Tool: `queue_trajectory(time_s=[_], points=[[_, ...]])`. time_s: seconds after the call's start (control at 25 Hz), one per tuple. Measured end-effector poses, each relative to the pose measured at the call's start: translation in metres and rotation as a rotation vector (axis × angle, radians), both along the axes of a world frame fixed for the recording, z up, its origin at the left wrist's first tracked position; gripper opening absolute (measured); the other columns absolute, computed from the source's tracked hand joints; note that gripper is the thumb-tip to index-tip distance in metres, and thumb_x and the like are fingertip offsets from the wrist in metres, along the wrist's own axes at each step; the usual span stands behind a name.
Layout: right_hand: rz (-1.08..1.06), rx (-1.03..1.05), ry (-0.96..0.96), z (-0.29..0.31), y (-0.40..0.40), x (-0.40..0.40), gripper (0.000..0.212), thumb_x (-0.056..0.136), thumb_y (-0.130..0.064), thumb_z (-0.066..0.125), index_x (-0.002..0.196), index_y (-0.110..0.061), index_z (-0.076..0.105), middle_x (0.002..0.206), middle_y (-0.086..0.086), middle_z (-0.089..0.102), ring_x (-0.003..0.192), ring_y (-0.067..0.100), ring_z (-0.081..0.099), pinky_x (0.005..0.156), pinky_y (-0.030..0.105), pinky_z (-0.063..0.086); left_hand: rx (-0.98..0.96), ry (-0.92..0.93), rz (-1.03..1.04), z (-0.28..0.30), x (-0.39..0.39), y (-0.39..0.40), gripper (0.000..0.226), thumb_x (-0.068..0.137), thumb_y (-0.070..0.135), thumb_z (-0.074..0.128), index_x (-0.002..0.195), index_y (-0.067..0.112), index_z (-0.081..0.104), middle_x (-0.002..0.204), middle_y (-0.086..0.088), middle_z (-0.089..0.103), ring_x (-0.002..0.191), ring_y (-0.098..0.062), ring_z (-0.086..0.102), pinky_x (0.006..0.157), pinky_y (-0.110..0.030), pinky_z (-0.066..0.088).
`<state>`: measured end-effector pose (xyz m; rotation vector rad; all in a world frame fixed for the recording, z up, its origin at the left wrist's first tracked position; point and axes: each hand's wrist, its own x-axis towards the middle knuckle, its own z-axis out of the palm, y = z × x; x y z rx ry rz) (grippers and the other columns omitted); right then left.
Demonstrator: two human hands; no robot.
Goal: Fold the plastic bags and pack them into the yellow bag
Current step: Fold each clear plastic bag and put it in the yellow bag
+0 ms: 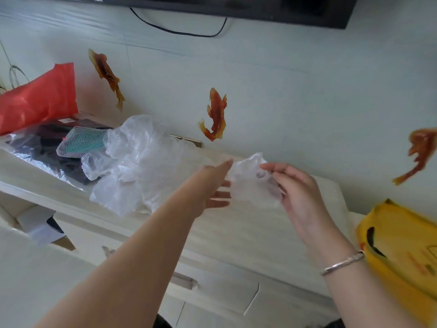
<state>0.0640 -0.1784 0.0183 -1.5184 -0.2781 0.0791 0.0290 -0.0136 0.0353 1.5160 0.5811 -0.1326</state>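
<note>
A small crumpled clear plastic bag (pixel 254 183) hangs at centre, pinched by the right hand (pixel 299 197); the left hand's (pixel 212 188) straight fingers touch its nine-o'clock edge. A heap of clear plastic bags (pixel 137 162) lies at ten o'clock, a yellow bag (pixel 402 252) at four o'clock.

Both hands reach forward: left (pixel 214 188) fingers straight, right (pixel 295 185) pinching.

A pale wall (pixel 272 67) bore orange fish stickers (pixel 216 114) beneath a black television (pixel 212 5); a cream cabinet (pixel 212 280) stood below in soft daylight.
</note>
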Motion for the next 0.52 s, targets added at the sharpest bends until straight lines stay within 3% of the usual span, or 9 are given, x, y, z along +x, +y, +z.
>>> queue_trajectory(time_s=[0.12, 0.28, 0.4, 0.52], points=[[0.039, 0.116, 0.090, 0.012, -0.030, -0.008, 0.031, 0.092, -0.001, 0.047, 0.075, -0.012, 0.071, 0.088, 0.006, 0.072, 0.085, 0.017, 0.064, 0.074, 0.027, 0.048, -0.205, -0.053, -0.031, 0.000, 0.007, -0.036, 0.020, 0.098, 0.024, 0.052, 0.092, 0.009, 0.063, 0.089, -0.008, 0.068, 0.078, -0.023, 0.066, 0.075, -0.035, 0.056], [0.078, 0.149, 0.242, 0.016, -0.065, -0.009, 0.035, 0.097, -0.015, 0.043, 0.063, -0.011, 0.050, 0.086, 0.014, 0.072, 0.086, 0.026, 0.067, 0.081, 0.035, 0.049, -0.393, -0.158, 0.009, 0.000, 0.020, -0.069, 0.014, 0.090, -0.001, 0.053, 0.084, 0.001, 0.066, 0.083, -0.014, 0.062, 0.066, -0.024, 0.059, 0.061, -0.032, 0.053], [-0.054, 0.002, 0.244, 0.008, -0.088, -0.005, 0.024, 0.095, -0.021, 0.056, 0.074, -0.011, 0.050, 0.087, 0.010, 0.071, 0.081, 0.022, 0.069, 0.074, 0.033, 0.052, -0.338, -0.220, -0.094, -0.003, 0.029, -0.094, 0.014, 0.089, 0.001, 0.057, 0.094, -0.001, 0.070, 0.085, -0.014, 0.068, 0.074, -0.024, 0.062, 0.072, -0.035, 0.055], [0.034, -0.126, 0.283, 0.000, -0.101, -0.003, 0.015, 0.090, -0.017, 0.063, 0.100, -0.007, 0.058, 0.094, 0.007, 0.067, 0.084, 0.018, 0.067, 0.072, 0.031, 0.054, -0.347, -0.271, -0.159, -0.003, 0.034, -0.113, 0.021, 0.089, 0.004, 0.061, 0.107, -0.006, 0.067, 0.096, -0.018, 0.067, 0.084, -0.026, 0.064, 0.085, -0.040, 0.055]])
